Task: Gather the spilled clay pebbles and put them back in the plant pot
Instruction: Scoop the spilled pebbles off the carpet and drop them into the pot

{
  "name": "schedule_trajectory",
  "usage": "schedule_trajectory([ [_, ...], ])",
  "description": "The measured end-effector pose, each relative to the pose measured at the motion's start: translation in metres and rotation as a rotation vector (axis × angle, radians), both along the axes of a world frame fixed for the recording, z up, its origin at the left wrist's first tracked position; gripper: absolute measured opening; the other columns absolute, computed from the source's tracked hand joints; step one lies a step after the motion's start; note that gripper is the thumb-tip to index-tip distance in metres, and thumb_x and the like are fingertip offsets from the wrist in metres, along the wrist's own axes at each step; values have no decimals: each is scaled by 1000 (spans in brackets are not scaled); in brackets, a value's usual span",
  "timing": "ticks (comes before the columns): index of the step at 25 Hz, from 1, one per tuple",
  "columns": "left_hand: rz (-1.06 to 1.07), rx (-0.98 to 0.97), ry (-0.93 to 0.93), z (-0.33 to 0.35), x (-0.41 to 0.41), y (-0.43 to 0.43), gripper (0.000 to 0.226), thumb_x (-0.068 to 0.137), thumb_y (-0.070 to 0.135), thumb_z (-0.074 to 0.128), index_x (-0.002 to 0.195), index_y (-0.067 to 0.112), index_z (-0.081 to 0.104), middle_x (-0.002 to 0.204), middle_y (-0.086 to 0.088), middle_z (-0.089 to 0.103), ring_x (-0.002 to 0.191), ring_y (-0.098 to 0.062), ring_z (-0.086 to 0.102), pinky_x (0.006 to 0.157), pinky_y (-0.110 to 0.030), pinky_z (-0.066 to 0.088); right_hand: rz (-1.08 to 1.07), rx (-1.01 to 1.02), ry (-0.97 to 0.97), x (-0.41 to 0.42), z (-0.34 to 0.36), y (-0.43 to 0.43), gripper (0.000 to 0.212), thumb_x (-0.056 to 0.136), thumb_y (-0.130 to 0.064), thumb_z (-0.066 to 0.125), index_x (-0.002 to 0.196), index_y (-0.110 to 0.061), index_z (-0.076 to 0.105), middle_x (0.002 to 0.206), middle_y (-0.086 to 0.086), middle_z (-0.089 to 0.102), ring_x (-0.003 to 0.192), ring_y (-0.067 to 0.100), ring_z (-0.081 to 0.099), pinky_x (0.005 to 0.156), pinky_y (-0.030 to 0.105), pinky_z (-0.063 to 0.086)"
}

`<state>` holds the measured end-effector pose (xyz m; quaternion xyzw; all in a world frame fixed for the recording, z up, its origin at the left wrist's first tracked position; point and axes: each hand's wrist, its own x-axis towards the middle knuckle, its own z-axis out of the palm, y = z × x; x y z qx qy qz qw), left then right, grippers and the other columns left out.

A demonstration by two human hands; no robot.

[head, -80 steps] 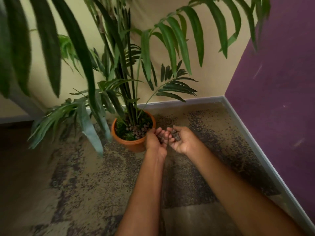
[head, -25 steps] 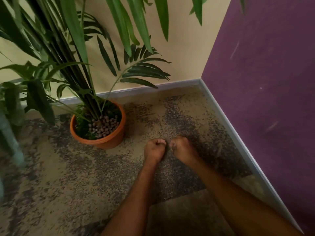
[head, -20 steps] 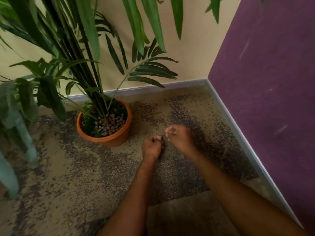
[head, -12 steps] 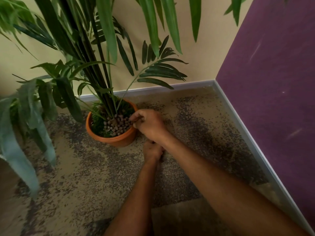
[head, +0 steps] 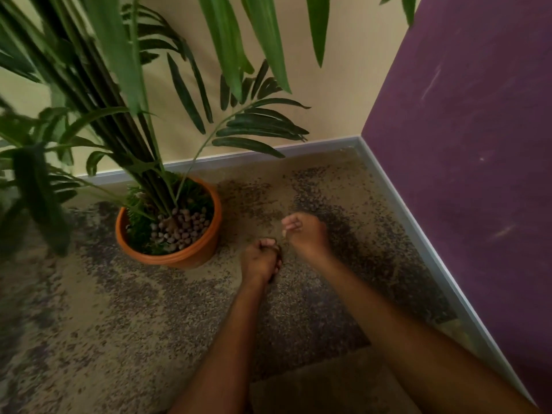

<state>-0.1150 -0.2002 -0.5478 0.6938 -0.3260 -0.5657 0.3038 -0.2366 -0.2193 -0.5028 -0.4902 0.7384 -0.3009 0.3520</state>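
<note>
An orange plant pot (head: 191, 258) stands on the speckled carpet and holds a palm and a heap of brown clay pebbles (head: 180, 231). To the right of the pot, my left hand (head: 260, 259) rests on the carpet as a fist, with dark pebbles showing under its fingers. My right hand (head: 306, 234) hovers just right of it, a little above the floor, with its fingers curled in and nothing visible in it. Loose pebbles on the floor are hard to tell from the carpet's dark speckles.
Long palm fronds (head: 257, 130) hang over the pot and the left half of the view. A beige wall with a grey skirting board (head: 239, 156) runs behind, and a purple wall (head: 463, 174) closes the corner on the right.
Half a second ago my right hand was at the pot's rim over the pebbles; it has come back to the right, beside my left hand. The left fist stayed on the carpet.
</note>
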Motion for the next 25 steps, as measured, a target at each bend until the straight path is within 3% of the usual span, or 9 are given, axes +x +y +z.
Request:
schedule_trajectory([
  [2,-69,-57,-56,-5,-10,-13,14,92,15,66,106,18,70,61,1,69,52,-19,59,54,-32,50,-29,6,98,-29,-12,-5,15,85,-13,74,98,-19,75,96,0,75,87,14,69,84,25,57],
  [4,-161,-132,-142,-7,-23,-28,16,87,16,74,101,22,68,71,4,68,61,-18,61,68,-40,61,-18,-69,186,-56,-18,-21,20,85,-17,75,105,-18,72,104,3,70,94,17,66,85,28,55],
  [7,-283,-246,-279,1,-43,-53,26,82,23,83,97,29,63,82,5,62,76,-20,62,79,-44,60,68,-160,309,-86,-22,-60,31,87,-19,73,117,-14,68,119,7,63,110,26,61,93,34,52],
  [9,-412,-389,-503,5,-54,-72,37,76,36,85,106,27,66,102,-2,64,97,-26,62,85,-39,56,180,-124,362,-97,-24,-89,43,90,-22,71,131,-12,64,131,9,58,122,29,56,104,37,48],
  [11,-524,-449,-630,6,-61,-89,68,70,45,87,130,23,63,126,-8,61,119,-29,56,98,-39,52,266,-79,389,-101,-29,-112,53,94,-23,67,144,-10,55,144,12,50,134,30,48,114,39,41],
  [17,-679,-390,-731,-7,-66,-117,99,56,61,90,134,12,54,132,-13,53,122,-34,52,94,-43,51,510,-59,553,-100,-51,-164,61,102,-31,53,159,-15,35,166,12,29,153,37,23,125,50,23],
  [19,-661,-398,-709,-11,-65,-119,104,55,62,90,138,12,52,134,-13,52,123,-34,51,95,-46,52,571,-54,673,-99,-55,-166,61,104,-38,48,159,-16,34,167,10,29,153,35,25,124,50,26],
  [21,-629,-423,-687,-14,-65,-117,106,53,62,91,139,13,52,134,-11,52,123,-33,52,96,-46,52,547,-186,737,-102,-59,-156,52,104,-37,48,150,-13,48,155,11,45,141,32,43,114,46,41],
  [25,-598,-444,-673,-18,-67,-117,112,51,58,95,144,15,50,138,-11,52,126,-33,52,98,-45,52,424,-395,653,-108,-78,-126,32,101,-26,51,125,-11,65,123,7,58,114,26,53,86,42,53],
])
